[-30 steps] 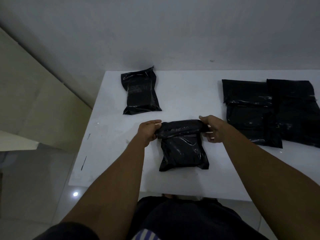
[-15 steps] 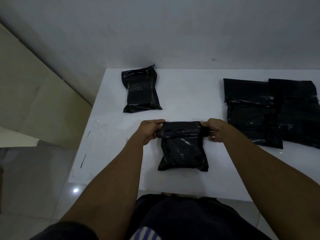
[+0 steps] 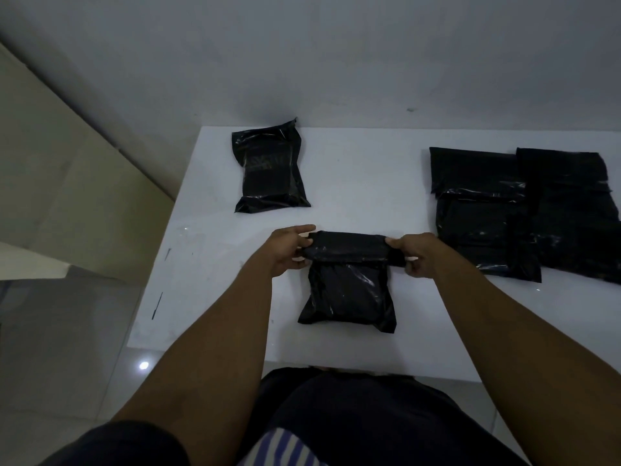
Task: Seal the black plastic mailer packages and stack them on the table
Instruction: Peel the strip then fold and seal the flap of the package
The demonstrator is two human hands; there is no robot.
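On table [image 3: 363,183], both hands pinch folded mailer [image 3: 349,284].

left hand [image 3: 288,249] + right hand [image 3: 416,257]: pinch folded flap of mailer [image 3: 349,290] | white table [image 3: 363,183]

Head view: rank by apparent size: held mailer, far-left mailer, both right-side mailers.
1. Inner right mailer and outer right mailer: alike; outer is cropped.
2. Held mailer.
3. Far-left mailer; farther away, so 2 versus 3 is unsure.
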